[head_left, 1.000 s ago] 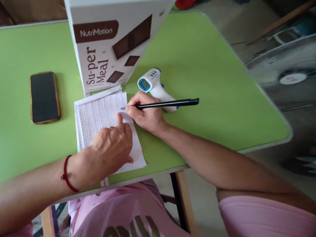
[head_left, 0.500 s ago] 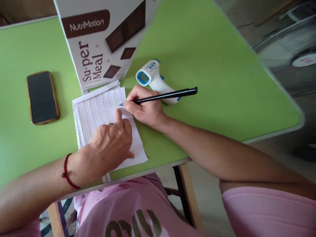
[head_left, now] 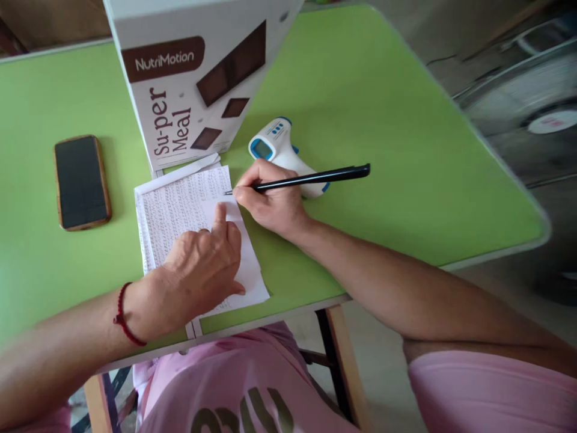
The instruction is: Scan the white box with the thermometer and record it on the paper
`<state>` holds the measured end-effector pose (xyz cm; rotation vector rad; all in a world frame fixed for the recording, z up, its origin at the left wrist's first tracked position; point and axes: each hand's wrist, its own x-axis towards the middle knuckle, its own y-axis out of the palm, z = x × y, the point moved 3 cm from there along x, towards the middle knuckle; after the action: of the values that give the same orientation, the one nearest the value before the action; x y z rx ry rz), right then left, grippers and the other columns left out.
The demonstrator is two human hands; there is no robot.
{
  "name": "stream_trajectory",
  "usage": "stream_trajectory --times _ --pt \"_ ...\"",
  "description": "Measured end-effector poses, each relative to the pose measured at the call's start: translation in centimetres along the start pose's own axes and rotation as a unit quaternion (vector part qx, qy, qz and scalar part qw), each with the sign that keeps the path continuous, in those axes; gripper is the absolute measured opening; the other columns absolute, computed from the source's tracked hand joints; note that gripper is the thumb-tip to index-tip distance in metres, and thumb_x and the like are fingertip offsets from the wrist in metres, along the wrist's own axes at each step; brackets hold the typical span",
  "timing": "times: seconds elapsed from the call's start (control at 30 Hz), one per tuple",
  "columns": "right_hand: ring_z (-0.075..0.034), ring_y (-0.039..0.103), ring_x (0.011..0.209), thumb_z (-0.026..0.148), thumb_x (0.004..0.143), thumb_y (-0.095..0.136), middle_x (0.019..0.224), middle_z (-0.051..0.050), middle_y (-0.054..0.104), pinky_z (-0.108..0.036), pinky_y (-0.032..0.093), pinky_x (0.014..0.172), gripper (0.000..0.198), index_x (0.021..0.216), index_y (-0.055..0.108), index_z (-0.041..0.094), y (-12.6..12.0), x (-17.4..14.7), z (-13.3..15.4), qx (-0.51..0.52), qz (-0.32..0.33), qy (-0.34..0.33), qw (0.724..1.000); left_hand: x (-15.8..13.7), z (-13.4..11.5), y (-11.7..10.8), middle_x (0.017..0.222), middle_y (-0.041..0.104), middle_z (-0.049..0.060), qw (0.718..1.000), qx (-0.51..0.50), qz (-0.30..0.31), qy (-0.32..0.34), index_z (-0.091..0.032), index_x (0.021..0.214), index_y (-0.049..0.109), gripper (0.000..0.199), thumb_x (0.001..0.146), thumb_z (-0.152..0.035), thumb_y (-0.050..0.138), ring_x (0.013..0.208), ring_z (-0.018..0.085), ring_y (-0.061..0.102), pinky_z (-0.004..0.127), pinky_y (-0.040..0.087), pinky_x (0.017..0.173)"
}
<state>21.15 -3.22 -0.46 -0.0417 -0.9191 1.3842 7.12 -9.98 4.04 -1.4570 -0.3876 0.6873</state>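
My right hand (head_left: 274,195) is closed around a black pen (head_left: 324,175), its tip at the right part of a handwritten sheet of paper (head_left: 174,216). Small lines of script cover the sheet. My left hand (head_left: 202,261) rests on the paper with the index finger stretched out and the thumb apart. Its other fingers are partly curled, and nothing is in them. The index fingertip presses on a blank white strip below the pen tip. A folded paper edge runs along the top of the sheet.
Just behind my right hand lies a white and blue infrared thermometer (head_left: 282,147). A white NutriMotion box (head_left: 175,96) stands behind the paper. To the left lies a phone (head_left: 82,182) in a brown case. The green table (head_left: 383,150) has a pale edge. Beyond it at right is a fan (head_left: 541,120).
My right hand and the pen have shifted slightly right along the paper. The left hand stays in place on the sheet. The whole view has tilted a little.
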Motion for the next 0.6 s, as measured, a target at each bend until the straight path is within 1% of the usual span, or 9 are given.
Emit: stream_trajectory --times 0.1,0.43,0.6 --pt "-0.008 0.041 0.045 0.013 0.072 0.055 0.052 0.007 0.053 -0.024 0.036 0.046 0.018 0.062 0.044 0.023 0.22 -0.04 -0.09 0.0 0.003 -0.006 1.0 0.12 0.03 0.05 0.143 0.036 0.031 1.0 -0.001 0.007 -0.001 -0.004 0.11 0.06 0.069 0.073 -0.062 0.067 0.06 0.02 0.063 0.031 0.038 0.044" --pt "-0.007 0.042 0.045 0.014 0.072 0.055 0.051 0.007 0.052 -0.023 0.035 0.045 0.018 0.061 0.044 0.022 0.39 0.04 0.07 0.004 0.005 -0.023 1.0 -0.08 -0.03 0.15 0.141 0.04 0.031 0.999 0.019 -0.027 0.006 -0.003 0.108 0.062 0.07 0.073 -0.064 0.067 0.056 0.019 0.062 0.031 0.037 0.043" --pt "-0.008 0.043 0.046 0.014 0.071 0.054 0.051 0.007 0.053 -0.023 0.036 0.046 0.017 0.06 0.043 0.022 0.36 0.02 0.01 -0.004 0.016 -0.005 1.0 -0.04 -0.11 0.2 0.139 0.041 0.032 0.999 0.023 -0.03 0.008 -0.004 0.11 0.061 0.072 0.073 -0.065 0.065 0.056 0.02 0.062 0.03 0.037 0.043"
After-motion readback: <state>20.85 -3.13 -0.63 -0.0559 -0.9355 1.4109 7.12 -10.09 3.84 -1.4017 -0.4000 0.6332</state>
